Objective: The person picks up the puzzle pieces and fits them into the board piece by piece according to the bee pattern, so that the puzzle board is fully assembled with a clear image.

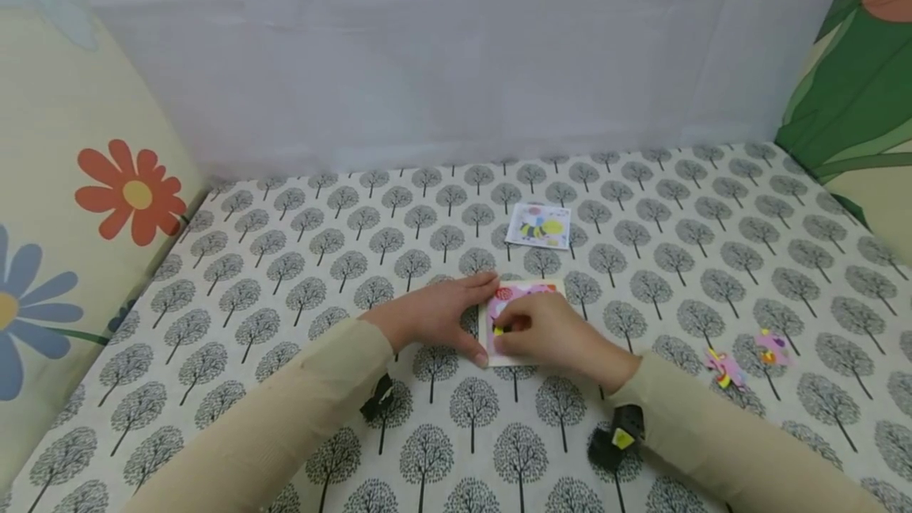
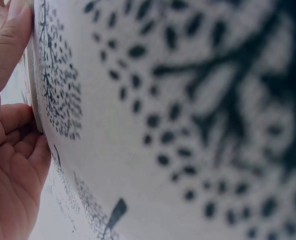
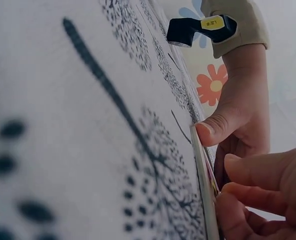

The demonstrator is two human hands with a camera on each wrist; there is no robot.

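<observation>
A small cream-edged jigsaw board (image 1: 484,331) with a pink picture lies flat on the cloth, in the middle of the head view. My left hand (image 1: 442,311) holds it along its left side, thumb at the near corner and fingertips at the far one. In the right wrist view that thumb presses on the board's rim (image 3: 203,175). My right hand (image 1: 556,331) is over the board, with thumb and index finger curled together at a small yellow-and-black puzzle piece (image 1: 498,331). The fingers cover much of the picture and most of that piece.
Two loose pink puzzle pieces, one nearer (image 1: 725,369) and one farther (image 1: 773,347), lie on the tree-patterned cloth (image 1: 299,370) at the right. Beyond the board lies a square picture card (image 1: 539,226) with a bee. A white sheet (image 1: 427,62) hangs behind.
</observation>
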